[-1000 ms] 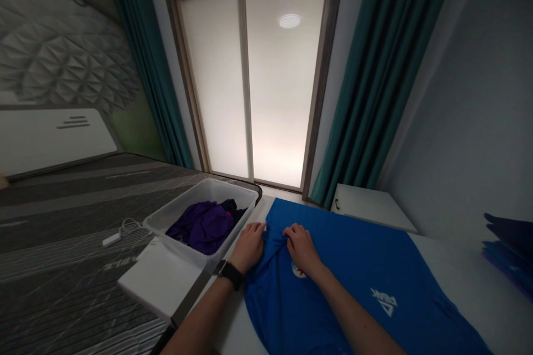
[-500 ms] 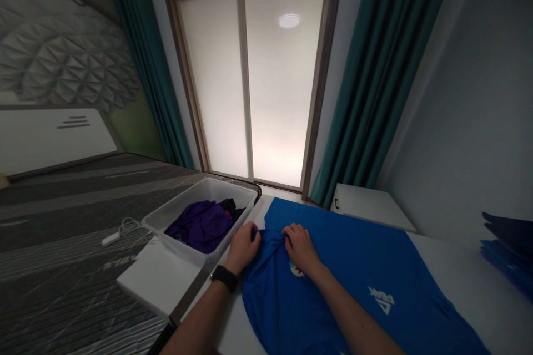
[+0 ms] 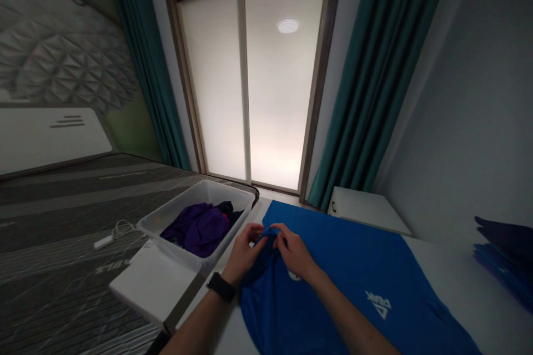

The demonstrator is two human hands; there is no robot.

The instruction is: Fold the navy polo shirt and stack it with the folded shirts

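Observation:
A blue T-shirt [image 3: 333,244] with a white PEAK logo lies spread on a white table [image 3: 445,266]. At its left part the fabric is gathered and bunched. My left hand [image 3: 245,249], with a black watch on the wrist, pinches the bunched cloth between thumb and fingers. Close beside it, my right hand [image 3: 291,249] grips the same bunch, its fingers curled near the left fingertips. The right hand and forearm partly cover a round badge on the shirt.
Left of the shirt stands a clear plastic bin [image 3: 166,216] holding purple and dark clothes [image 3: 200,227]. Near it are a white box [image 3: 154,283] and a white cabled plug [image 3: 104,242] on a dark mattress [image 3: 62,216]. Folded dark-blue clothes [image 3: 506,258] lie at far right; a white cabinet [image 3: 370,208] stands behind.
My hands have come closer together, drawing the bunched shirt fabric up between them. The right hand has shifted left. The view has moved slightly.

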